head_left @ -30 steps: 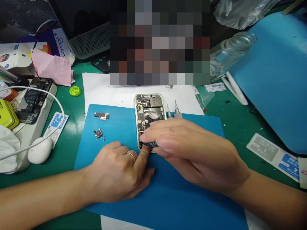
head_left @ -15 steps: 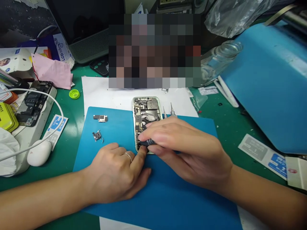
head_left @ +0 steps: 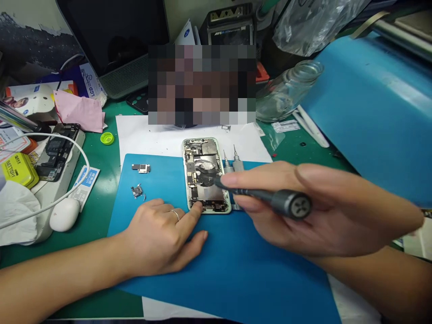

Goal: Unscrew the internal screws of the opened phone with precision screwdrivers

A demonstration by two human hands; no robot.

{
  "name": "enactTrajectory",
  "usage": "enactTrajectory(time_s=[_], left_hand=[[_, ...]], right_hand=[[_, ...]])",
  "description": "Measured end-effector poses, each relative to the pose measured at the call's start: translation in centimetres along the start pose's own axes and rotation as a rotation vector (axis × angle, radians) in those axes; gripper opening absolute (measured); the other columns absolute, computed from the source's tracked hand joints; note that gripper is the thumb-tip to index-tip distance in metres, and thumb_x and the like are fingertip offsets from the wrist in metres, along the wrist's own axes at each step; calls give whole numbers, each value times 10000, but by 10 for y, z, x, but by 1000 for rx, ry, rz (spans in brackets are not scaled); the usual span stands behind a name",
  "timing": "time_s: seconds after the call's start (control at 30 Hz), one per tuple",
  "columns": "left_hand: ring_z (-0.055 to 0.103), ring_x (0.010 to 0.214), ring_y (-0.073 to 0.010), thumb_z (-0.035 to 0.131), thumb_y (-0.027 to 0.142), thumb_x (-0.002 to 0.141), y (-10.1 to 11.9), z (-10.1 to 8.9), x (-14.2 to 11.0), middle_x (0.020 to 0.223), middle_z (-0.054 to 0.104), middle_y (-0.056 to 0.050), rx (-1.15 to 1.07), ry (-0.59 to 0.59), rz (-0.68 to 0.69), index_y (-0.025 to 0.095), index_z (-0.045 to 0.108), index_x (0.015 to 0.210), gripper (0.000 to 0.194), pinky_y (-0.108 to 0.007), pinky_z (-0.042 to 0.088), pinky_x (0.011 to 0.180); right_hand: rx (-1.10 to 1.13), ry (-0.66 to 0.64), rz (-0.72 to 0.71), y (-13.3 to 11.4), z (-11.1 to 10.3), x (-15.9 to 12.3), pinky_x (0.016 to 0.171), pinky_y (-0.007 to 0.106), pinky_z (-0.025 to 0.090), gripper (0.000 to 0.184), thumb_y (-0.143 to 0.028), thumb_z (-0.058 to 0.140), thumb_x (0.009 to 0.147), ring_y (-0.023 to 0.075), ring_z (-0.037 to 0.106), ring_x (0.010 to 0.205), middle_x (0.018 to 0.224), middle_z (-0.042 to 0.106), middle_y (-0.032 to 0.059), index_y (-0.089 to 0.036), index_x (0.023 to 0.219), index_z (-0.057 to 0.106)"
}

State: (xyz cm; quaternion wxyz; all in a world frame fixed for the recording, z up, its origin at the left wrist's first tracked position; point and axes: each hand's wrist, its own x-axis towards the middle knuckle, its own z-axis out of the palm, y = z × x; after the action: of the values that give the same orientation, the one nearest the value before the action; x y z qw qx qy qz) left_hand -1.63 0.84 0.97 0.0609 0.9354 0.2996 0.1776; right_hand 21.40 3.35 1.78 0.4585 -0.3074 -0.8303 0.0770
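An opened smartphone (head_left: 209, 194) with bared internals lies on the blue mat (head_left: 236, 270). My left hand (head_left: 168, 238) rests at its lower left; the outstretched index fingertip touches the phone's bottom end, the thumb is apart and the other fingers are curled. My right hand (head_left: 320, 207) pinches a dark screwdriver (head_left: 270, 198), its round cap turned toward me and its front end over the phone's right side. Two grey thin-tipped tools (head_left: 238, 164) lie just right of the phone. Small removed parts, a metal-plated piece (head_left: 143, 168) and a dark component (head_left: 137, 191), lie to the left.
A white earbud case (head_left: 65, 214), a cable and another opened phone (head_left: 58, 153) are at left. A green cap (head_left: 107, 138) is near the white paper (head_left: 135, 135). Behind stand a monitor (head_left: 114, 36) and a tilted glass jar (head_left: 290, 92); a blue sheet (head_left: 367, 112) curves at right.
My right hand has lifted the screwdriver off the phone's lower part and moved right, toward the camera, tilting the cap into view. My left index finger stays on the phone.
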Motion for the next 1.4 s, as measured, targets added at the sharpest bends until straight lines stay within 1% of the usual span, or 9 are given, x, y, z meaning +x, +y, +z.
enactTrajectory(time_s=[0.1,0.17,0.23,0.4,0.6,0.73,0.9,1.1,1.4], left_hand=[[602,480,-172,472,331,1037,-1,1,-1,590,633,24,29,7,3,42,668,1203,386,-361,458,457],[608,475,-178,459,355,1042,-1,2,-2,567,623,25,42,7,14,44,670,1205,410,-359,455,451],[620,481,-189,452,371,1042,-3,4,-4,573,640,16,61,4,17,54,672,1203,418,-361,453,452],[637,492,-207,442,420,1039,-6,6,-5,597,672,0,89,-31,-9,99,672,1208,430,-358,451,478],[676,531,-216,458,454,1036,-7,5,-3,632,709,-11,61,-49,-47,142,684,1199,419,-336,435,502],[671,522,-227,455,449,1037,-7,5,-2,623,705,-17,69,-36,-44,135,694,1189,423,-341,413,486],[661,510,-223,441,471,1043,-7,5,-2,602,691,-14,63,-29,-30,126,701,1201,459,-342,412,497],[652,501,-233,460,488,1036,-8,6,-1,600,691,-21,65,-29,-47,142,717,1194,459,-351,419,517],[671,552,-237,451,518,1027,-9,5,-1,602,692,-28,65,-97,-98,181,725,1199,467,-327,400,535]], right_hand=[[-101,92,-32,9,-4,12,719,295,661,328,-88,615,945,192,787,848,999,814,24,-280,1210,629],[-225,-20,2,19,-12,18,799,315,658,314,-92,577,964,202,787,923,1064,808,25,-272,1215,636],[-336,-152,-120,28,-23,17,752,327,647,298,-99,551,975,210,789,871,1006,811,23,-241,1222,636],[-500,-196,-149,40,-47,-18,815,363,646,352,-54,563,949,271,782,1018,1184,788,93,-199,1266,617],[-309,-396,141,29,-39,-57,969,466,630,164,-206,527,981,309,714,1203,1398,679,99,-246,1105,625],[-163,-348,291,22,-34,-63,1033,496,599,227,-190,555,934,314,689,1243,1408,669,79,-265,1142,608],[-126,-287,317,21,-30,-70,1089,517,563,429,-234,612,916,330,628,1326,1468,612,88,-294,1338,561],[-136,-280,315,21,-27,-72,1114,502,543,364,-290,646,938,314,612,1345,1486,589,125,-264,1298,600],[-84,-178,424,27,-27,-75,1108,496,541,359,-276,526,977,304,626,1333,1438,648,79,-266,1330,591]])
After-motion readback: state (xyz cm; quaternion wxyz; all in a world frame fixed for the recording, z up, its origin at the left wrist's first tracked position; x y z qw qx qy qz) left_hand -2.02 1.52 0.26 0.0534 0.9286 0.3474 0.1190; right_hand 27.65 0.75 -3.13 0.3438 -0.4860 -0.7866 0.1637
